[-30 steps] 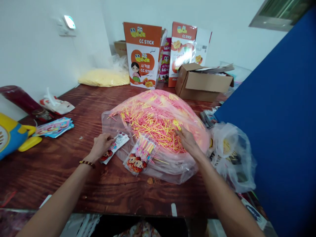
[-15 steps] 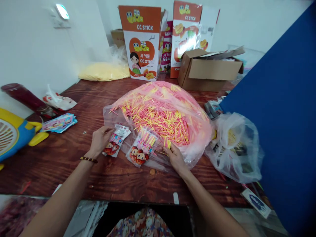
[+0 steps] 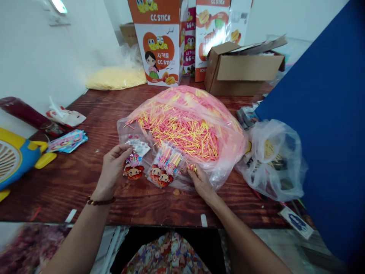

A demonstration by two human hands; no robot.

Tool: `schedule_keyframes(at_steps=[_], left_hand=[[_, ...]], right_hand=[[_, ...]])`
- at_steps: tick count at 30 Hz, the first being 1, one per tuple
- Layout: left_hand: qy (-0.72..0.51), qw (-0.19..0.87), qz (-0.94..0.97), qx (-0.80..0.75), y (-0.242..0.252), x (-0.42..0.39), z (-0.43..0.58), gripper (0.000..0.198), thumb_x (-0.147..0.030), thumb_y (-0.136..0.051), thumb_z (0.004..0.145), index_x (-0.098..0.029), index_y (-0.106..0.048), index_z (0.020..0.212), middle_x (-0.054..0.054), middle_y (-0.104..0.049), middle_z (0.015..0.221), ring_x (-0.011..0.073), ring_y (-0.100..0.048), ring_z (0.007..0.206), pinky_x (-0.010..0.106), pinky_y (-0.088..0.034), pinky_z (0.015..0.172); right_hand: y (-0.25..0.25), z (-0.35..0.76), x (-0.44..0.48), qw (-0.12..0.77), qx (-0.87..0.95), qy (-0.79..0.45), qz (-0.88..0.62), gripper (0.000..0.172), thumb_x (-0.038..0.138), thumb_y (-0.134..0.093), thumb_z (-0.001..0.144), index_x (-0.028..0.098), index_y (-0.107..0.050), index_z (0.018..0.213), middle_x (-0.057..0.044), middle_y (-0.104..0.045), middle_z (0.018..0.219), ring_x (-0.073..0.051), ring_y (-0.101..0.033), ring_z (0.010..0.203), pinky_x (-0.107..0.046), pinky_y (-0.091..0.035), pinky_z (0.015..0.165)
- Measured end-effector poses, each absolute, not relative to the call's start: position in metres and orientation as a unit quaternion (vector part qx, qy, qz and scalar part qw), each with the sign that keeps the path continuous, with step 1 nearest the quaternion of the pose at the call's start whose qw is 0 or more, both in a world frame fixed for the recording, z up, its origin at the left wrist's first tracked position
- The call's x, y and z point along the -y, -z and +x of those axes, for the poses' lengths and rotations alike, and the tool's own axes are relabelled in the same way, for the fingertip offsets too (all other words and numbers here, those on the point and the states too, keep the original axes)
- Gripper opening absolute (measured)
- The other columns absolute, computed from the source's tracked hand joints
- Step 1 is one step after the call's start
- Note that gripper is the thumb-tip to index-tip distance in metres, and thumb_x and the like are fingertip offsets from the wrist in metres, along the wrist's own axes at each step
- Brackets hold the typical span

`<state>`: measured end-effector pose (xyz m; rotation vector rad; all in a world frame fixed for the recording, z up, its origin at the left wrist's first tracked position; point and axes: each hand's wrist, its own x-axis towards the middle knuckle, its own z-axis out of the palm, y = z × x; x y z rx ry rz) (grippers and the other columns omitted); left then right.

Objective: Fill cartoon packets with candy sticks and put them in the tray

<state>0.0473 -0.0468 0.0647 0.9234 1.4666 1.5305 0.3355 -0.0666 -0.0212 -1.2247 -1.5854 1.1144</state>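
Observation:
A big clear plastic bag (image 3: 228,160) full of pink and yellow candy sticks (image 3: 182,129) lies in the middle of the wooden table (image 3: 85,186). My left hand (image 3: 112,169) holds a small printed packet (image 3: 134,161) upright by its left edge, lifted off the table. My right hand (image 3: 201,182) pinches a small bunch of sticks (image 3: 191,167) at the bag's near edge. Between my hands a filled packet with cartoon faces (image 3: 165,167) lies on the bag's plastic.
Orange CC STICK cartons (image 3: 159,42) and an open brown box (image 3: 242,68) stand at the back. A yellow heap in plastic (image 3: 115,78) sits back left. Flat packets (image 3: 68,140) and a yellow-blue fan (image 3: 14,158) are left; a crumpled bag (image 3: 270,160) and blue panel (image 3: 327,114) right.
My right hand drew back from the middle of the stick pile to the bag's near edge with a few sticks. My left hand lifted the small packet and turned it upright.

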Motion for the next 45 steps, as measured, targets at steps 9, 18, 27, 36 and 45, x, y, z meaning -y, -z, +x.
schedule_keyframes(at_steps=[9,18,27,36,45], left_hand=[[-0.556,0.491,0.350,-0.572,-0.068,0.074,0.075,0.034,-0.035,-0.086,0.059,-0.016,-0.069,0.081,-0.001,-0.069,0.071,0.0114,-0.061,0.059,0.020,-0.049,0.054],[-0.512,0.570,0.388,-0.512,-0.050,0.069,0.114,0.029,-0.037,-0.085,0.065,-0.015,-0.068,0.074,-0.002,-0.066,0.067,0.0093,-0.058,0.058,0.020,-0.046,0.057],[-0.428,0.574,0.490,-0.497,-0.055,0.044,0.133,0.028,-0.039,-0.079,0.068,-0.013,-0.067,0.070,-0.002,-0.061,0.063,0.0084,-0.050,0.057,0.021,-0.039,0.055],[-0.371,0.577,0.523,-0.506,-0.048,0.042,0.131,0.030,-0.042,-0.070,0.076,-0.013,-0.066,0.067,-0.001,-0.059,0.058,0.0083,-0.045,0.050,0.021,-0.034,0.050],[-0.435,0.487,0.605,-0.456,-0.047,0.047,0.136,0.027,-0.038,-0.063,0.085,-0.015,-0.071,0.073,0.001,-0.063,0.067,0.0109,-0.051,0.062,0.022,-0.041,0.061]], right_hand=[[0.015,0.335,0.071,0.418,0.619,-0.434,-0.504,0.018,0.037,-0.049,0.093,0.023,-0.061,0.095,-0.002,-0.072,0.092,-0.021,-0.064,0.085,-0.032,-0.046,0.077],[-0.013,0.333,0.045,0.526,0.467,-0.510,-0.495,0.027,0.044,-0.063,0.082,0.021,-0.063,0.095,-0.001,-0.072,0.079,-0.020,-0.066,0.075,-0.035,-0.050,0.076],[-0.083,0.325,0.003,0.421,0.683,-0.428,-0.415,0.019,0.038,-0.056,0.088,0.022,-0.054,0.078,0.000,-0.061,0.075,-0.016,-0.056,0.069,-0.028,-0.043,0.065],[-0.074,0.324,-0.009,0.278,0.806,-0.354,-0.385,0.017,0.026,-0.052,0.090,0.023,-0.045,0.075,0.003,-0.053,0.068,-0.014,-0.048,0.062,-0.027,-0.033,0.060],[-0.099,0.320,-0.004,0.592,0.473,-0.560,-0.336,0.015,0.036,-0.058,0.089,0.023,-0.058,0.097,0.003,-0.064,0.074,-0.014,-0.062,0.068,-0.031,-0.050,0.071]])
